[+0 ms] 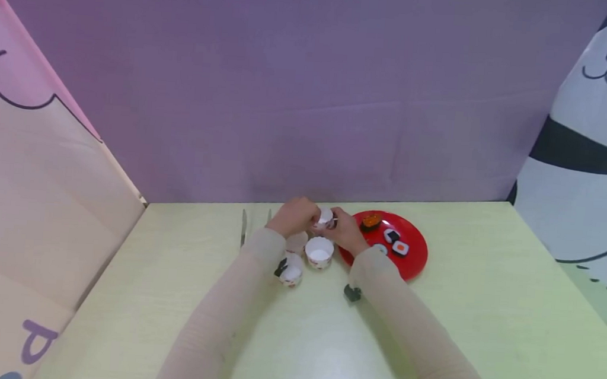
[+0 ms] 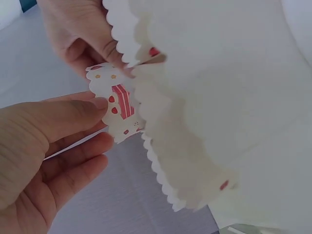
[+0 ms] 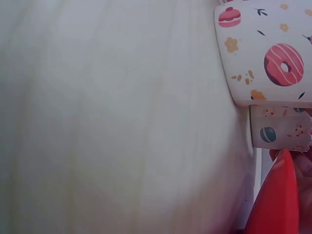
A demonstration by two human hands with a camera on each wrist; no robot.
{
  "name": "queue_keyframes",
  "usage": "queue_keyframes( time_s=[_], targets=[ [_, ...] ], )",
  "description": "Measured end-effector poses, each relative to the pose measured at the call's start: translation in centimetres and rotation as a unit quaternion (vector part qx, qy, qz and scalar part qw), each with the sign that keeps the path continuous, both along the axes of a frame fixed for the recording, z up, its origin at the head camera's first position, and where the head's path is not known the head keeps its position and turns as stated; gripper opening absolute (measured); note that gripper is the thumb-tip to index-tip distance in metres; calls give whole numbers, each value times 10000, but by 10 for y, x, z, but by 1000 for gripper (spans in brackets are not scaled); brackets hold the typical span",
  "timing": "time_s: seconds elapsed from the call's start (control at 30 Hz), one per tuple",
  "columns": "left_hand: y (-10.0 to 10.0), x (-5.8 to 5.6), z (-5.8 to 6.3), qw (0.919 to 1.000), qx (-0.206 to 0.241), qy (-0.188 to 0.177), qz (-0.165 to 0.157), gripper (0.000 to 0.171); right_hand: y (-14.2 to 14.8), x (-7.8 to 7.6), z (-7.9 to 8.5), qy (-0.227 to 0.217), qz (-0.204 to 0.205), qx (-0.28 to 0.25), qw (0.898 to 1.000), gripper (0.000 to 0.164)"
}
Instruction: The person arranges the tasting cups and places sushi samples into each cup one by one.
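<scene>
While both hands meet at the far side of the table point(image 1: 468, 274), a scallop-rimmed paper baking cup point(image 2: 121, 105) printed with a cake slice sits between them, left of the red plate point(image 1: 412, 262). The left hand point(image 2: 34, 151) pinches it, thumb laid on the near wall and the other fingers curled behind. The right hand point(image 2: 87, 31) has its fingers bent in close at the opposite edge and seems to grip the cup there as well, though its exact hold is partly hidden. Whether the base touches the table I cannot tell. Three more cups stand just nearer the person: an open white-lined cup point(image 1: 320, 252), a front cup point(image 1: 291, 273) beside the left forearm, and a partly covered cup point(image 1: 297, 244) below the left hand. On the plate lie a salmon-roe sushi piece point(image 1: 371, 221) and several small roll pieces point(image 1: 400, 248); a slim knife point(image 1: 244, 223) lies farther left. The step in hand looks like steadying or shaping this cup with two hands. The next move probably calls for setting it down upright near the others, with light pressure so that the thin wall does not crease, then loosening the fingers without tipping its neighbours.
</scene>
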State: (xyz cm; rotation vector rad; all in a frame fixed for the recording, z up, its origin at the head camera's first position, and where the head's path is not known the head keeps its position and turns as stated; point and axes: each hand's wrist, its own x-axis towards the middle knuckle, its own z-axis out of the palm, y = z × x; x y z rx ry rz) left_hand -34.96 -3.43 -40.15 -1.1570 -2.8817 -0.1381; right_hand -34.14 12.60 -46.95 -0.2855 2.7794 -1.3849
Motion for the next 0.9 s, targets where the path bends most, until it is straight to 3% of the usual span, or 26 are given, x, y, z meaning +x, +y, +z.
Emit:
queue_keyframes(
  time_s=[0.33, 0.9],
  targets=[
    [-3, 9, 16, 9996, 65, 31, 288, 11, 0, 1, 2, -168, 27, 103, 9998, 57],
    [-18, 44, 34, 9929, 533, 1057, -90, 10, 0, 4, 2, 119, 81, -16, 9999, 55]
  ],
)
